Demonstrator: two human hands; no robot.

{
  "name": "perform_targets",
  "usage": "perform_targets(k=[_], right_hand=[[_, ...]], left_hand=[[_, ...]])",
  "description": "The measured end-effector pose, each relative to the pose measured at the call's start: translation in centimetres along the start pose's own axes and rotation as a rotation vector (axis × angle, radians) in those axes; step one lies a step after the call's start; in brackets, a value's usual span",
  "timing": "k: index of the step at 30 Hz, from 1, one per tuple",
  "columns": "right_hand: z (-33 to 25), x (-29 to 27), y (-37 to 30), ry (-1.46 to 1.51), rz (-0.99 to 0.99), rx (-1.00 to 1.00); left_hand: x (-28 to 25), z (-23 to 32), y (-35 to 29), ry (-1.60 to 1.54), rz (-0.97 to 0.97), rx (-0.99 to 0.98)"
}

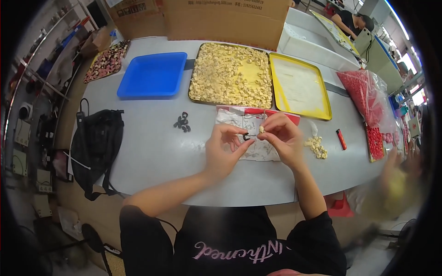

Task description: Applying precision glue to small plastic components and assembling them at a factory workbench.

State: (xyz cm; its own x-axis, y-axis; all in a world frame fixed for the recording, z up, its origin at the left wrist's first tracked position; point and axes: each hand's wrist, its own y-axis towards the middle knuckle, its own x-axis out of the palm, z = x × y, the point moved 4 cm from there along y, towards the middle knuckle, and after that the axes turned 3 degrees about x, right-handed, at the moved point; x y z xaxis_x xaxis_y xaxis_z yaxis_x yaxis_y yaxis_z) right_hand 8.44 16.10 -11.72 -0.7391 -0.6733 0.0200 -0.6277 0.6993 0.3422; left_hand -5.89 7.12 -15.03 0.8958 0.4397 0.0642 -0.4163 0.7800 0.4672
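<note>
My left hand point(224, 149) is pinching a small black clip point(246, 136) between thumb and fingertip, held just above the table point(152, 152). My right hand point(282, 138) is right next to it, fingers curled in tight around a little cream piece point(261, 129), so both hands are closed on something and nearly touching each other. Under them there's a crinkly plastic bag point(248, 120) lying flat with some red showing at its far edge.

Off to my left, close by, sits a small heap of black clips point(182, 122). To my right is a small pile of cream pieces point(316, 146), and just past that a red lighter point(341, 139).

Further back I've got 3 trays in a row: a blue tray point(153, 75), a tray heaped with cream pieces point(231, 76) in the middle, and a yellow tray point(300, 86) with a sheet of paper in it. A black bag point(96, 145) hangs over the left edge of the table. On the far right there's a clear sack of red parts point(366, 94), and someone else's hand point(399, 163) is there too, too blurred to make out
</note>
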Motion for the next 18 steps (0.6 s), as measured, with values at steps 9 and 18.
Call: perform_targets(k=[9, 18], right_hand=[[0.11, 0.58, 0.07, -0.092, -0.114, -0.036], [-0.12, 0.83, -0.15, -0.112, -0.126, -0.018]], left_hand=[[0.18, -0.31, -0.29, -0.023, -0.024, -0.001], [0.33, -0.2, -0.32, -0.082, -0.025, 0.004]])
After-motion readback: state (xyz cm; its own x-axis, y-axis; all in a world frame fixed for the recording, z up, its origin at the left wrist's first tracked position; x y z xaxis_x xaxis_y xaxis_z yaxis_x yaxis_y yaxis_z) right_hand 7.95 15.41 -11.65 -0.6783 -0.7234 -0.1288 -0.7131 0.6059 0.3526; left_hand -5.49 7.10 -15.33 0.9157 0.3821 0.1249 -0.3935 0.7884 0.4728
